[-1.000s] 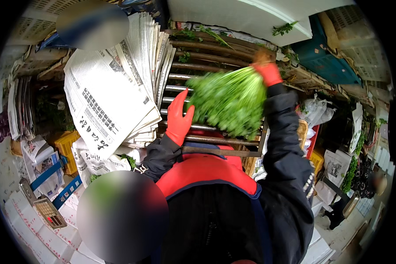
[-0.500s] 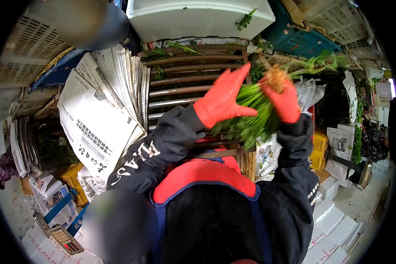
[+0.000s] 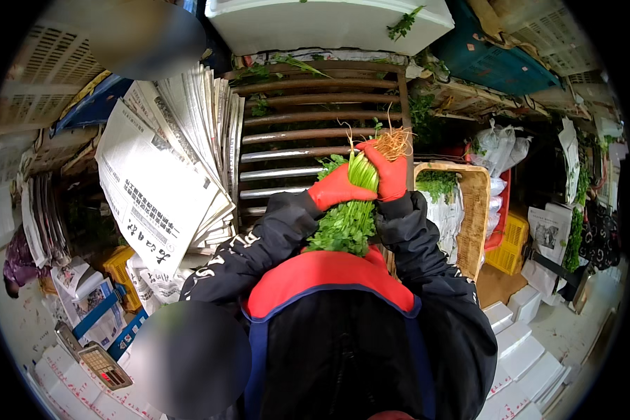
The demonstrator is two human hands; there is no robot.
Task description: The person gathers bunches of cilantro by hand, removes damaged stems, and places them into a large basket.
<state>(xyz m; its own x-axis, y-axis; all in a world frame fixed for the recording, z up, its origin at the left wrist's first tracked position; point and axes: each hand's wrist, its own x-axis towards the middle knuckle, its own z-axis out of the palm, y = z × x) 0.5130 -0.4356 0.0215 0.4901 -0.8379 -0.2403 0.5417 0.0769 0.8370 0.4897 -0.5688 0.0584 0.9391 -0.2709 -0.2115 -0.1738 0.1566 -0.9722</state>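
Note:
Both my gloved hands close around a bunch of leafy greens (image 3: 346, 225), held over the near part of a brown slatted rack (image 3: 294, 135). My left hand (image 3: 337, 187), in a red rubber glove, wraps the pale green stems from the left. Higher up, my right hand (image 3: 388, 173), in a matching glove, grips the bunch just below its orange-brown roots (image 3: 393, 142). The roots point away from me and the leaves hang toward my red apron (image 3: 325, 280). Behind the gloves part of the stems is hidden.
A fanned stack of newspapers (image 3: 157, 182) lies left of the rack. Beyond it stands a white foam box (image 3: 329, 28). On the right are a wooden-rimmed crate (image 3: 474, 210) lined with paper, a yellow basket (image 3: 509, 241) and a teal crate (image 3: 493, 59). A scale display (image 3: 105, 365) sits lower left.
The bunch has come from the right to in front of my chest. My left hand, open before, now grips its stems. My right hand keeps its hold, and the wooden-rimmed crate has come into view.

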